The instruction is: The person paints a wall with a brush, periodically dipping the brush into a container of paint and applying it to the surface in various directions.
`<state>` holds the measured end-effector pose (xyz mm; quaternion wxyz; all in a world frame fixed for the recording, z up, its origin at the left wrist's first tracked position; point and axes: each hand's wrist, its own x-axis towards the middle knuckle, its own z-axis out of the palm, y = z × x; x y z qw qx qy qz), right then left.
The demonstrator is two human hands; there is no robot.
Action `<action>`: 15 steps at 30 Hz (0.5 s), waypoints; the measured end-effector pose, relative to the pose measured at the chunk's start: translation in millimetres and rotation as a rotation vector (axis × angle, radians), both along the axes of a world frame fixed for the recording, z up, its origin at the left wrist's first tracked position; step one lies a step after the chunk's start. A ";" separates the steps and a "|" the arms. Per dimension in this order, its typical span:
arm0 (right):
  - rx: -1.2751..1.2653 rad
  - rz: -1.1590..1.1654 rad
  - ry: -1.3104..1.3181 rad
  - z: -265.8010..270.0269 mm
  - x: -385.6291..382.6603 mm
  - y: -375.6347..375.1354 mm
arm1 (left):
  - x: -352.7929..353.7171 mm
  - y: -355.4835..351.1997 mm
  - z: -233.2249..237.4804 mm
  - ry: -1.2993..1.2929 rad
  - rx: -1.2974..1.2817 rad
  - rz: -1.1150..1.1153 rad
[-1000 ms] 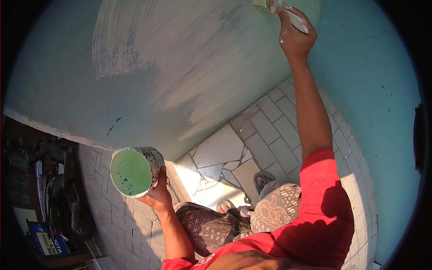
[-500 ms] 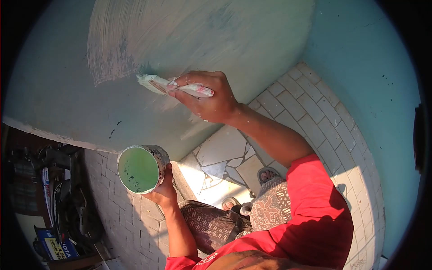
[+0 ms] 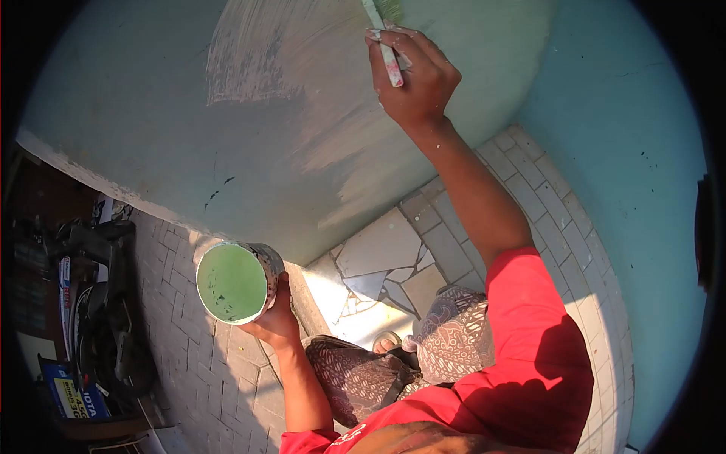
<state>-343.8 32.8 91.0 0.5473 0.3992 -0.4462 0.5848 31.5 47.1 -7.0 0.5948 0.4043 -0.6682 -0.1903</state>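
Fingers of my right hand point(image 3: 417, 74) are wrapped round the handle of a paintbrush point(image 3: 389, 60), which is smeared with pale paint and pink spots. Its bristle end runs up to the top edge of the view, against the wall point(image 3: 166, 129). Pale streaky strokes cover part of this grey-green wall. Lower left, my left hand point(image 3: 277, 321) grips a paint bucket point(image 3: 274, 266) from below and the side. Light green paint point(image 3: 233, 281) shows inside the tilted bucket, with dark specks along its inner wall.
A blue-green wall point(image 3: 612, 151) stands to the right. Paving bricks point(image 3: 529, 189) and broken-tile flooring point(image 3: 382, 250) lie below, around my patterned trousers point(image 3: 454, 333). At the far left are a parked motorbike point(image 3: 113, 325) and a blue printed sign point(image 3: 72, 390).
My right hand has moved up and to the right with the paintbrush, whose handle now points more upright. The bucket in my left hand stays almost in place.
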 end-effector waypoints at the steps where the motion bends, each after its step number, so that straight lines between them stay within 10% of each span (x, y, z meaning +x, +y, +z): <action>1: 0.083 0.085 -0.006 -1.7 44.9 -0.6 | -1.1 -1.1 -1.1 0.003 -0.029 0.019; 8: 0.383 0.918 -0.060 -5.3 168.7 -11.4 | -3.2 -4.6 4.1 0.108 -0.065 0.006; 15: 0.120 0.363 -0.494 64.2 -55.9 59.7 | 16.1 -4.6 1.3 0.058 -0.081 0.092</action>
